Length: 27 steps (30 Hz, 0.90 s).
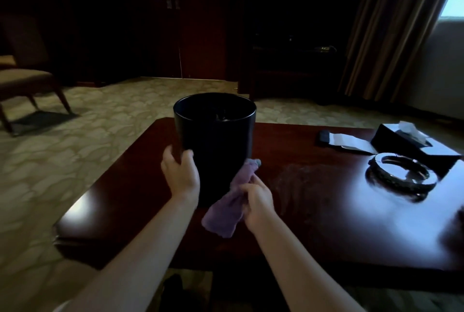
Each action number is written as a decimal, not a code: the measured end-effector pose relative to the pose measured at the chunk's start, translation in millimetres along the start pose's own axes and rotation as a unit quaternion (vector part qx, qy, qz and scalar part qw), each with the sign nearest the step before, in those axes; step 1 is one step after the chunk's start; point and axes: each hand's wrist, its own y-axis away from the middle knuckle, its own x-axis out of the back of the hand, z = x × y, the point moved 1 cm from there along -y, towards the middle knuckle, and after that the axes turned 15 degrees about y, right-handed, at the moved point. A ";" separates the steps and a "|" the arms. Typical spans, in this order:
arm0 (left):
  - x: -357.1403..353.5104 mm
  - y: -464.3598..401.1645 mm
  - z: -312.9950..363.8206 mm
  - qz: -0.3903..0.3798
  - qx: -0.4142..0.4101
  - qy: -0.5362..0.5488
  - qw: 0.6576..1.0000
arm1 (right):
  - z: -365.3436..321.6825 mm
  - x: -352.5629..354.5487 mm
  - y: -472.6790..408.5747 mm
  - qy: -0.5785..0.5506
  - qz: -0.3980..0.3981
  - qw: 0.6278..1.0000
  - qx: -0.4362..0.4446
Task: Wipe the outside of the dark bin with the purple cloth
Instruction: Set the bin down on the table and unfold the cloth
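Our left hand gripped the upright dark bin; our right hand clutched the purple cloth, with the bin's wall just beyond those fingers.

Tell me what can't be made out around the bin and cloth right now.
Head view only:
- Far side of the dark bin: hidden by the bin itself.
- Bin's base: hidden by the left hand and purple cloth.
- Bin's inside: too dark.
- Right hand fingertips: buried in cloth.
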 end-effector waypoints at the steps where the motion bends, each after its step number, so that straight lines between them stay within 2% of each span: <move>1: 4.1 12.8 -7.3 -0.002 -0.005 -0.003 1.000 | -5.5 3.9 7.5 -0.002 -0.043 0.999 0.000; 4: 4.7 42.9 -22.0 -0.047 0.021 -0.012 0.999 | -24.9 13.9 32.1 0.017 -0.101 0.995 -0.001; 6: 1.0 58.7 -22.9 -0.110 0.110 0.022 0.988 | -35.3 21.8 45.6 0.022 -0.129 0.991 0.006; 9: -1.2 79.4 -17.6 -0.204 0.319 0.092 0.921 | -47.0 31.9 61.3 0.037 -0.156 0.987 0.010; 11: -0.7 86.4 -17.6 -0.249 0.361 0.100 0.893 | -53.0 38.9 65.9 0.054 -0.137 0.989 0.018; 16: -1.0 96.5 -10.8 -0.265 0.263 0.060 0.926 | -68.0 60.2 71.7 0.203 -0.059 0.974 0.080; 19: -0.5 102.2 -9.0 -0.274 0.246 0.064 0.927 | -69.2 69.4 71.3 0.275 -0.026 0.957 0.091; 27: 4.0 107.0 -16.1 -0.268 0.243 0.078 0.929 | -57.6 79.1 69.6 0.229 -0.005 0.969 0.091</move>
